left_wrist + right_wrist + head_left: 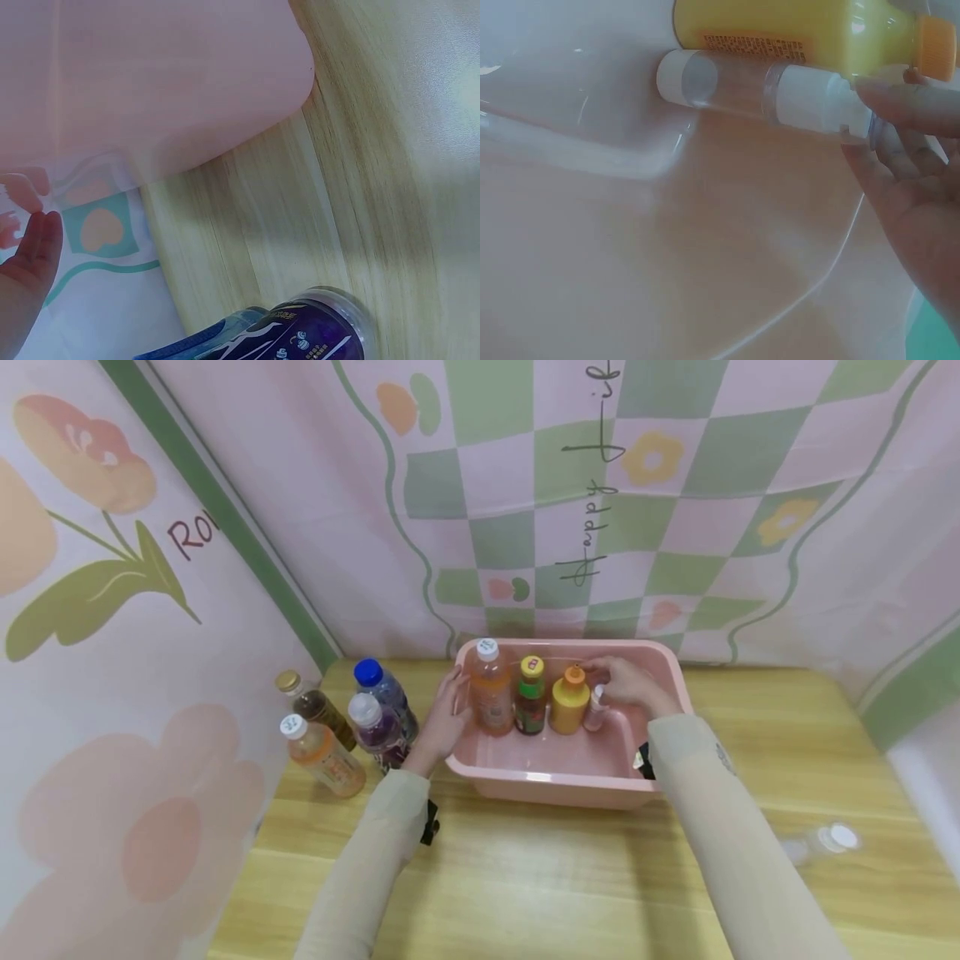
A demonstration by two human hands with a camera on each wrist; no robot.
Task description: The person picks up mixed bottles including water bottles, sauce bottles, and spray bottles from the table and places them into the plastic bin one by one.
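Observation:
A pink plastic tub stands on the table with a row of bottles inside. My right hand pinches the white top of a small clear pump bottle at the row's right end, thumb and fingers on either side. Beside it stands a yellow squeeze bottle with an orange cap. Further left are a dark sauce bottle with a yellow cap and an orange drink bottle with a white cap. At the tub's left rim rests my left hand, its fingers fairly straight.
Left of the tub stand a purple drink bottle, a blue-capped bottle, a gold-capped dark bottle and another orange drink bottle. A clear white-capped bottle lies at right on the wooden table. Patterned curtain hangs behind.

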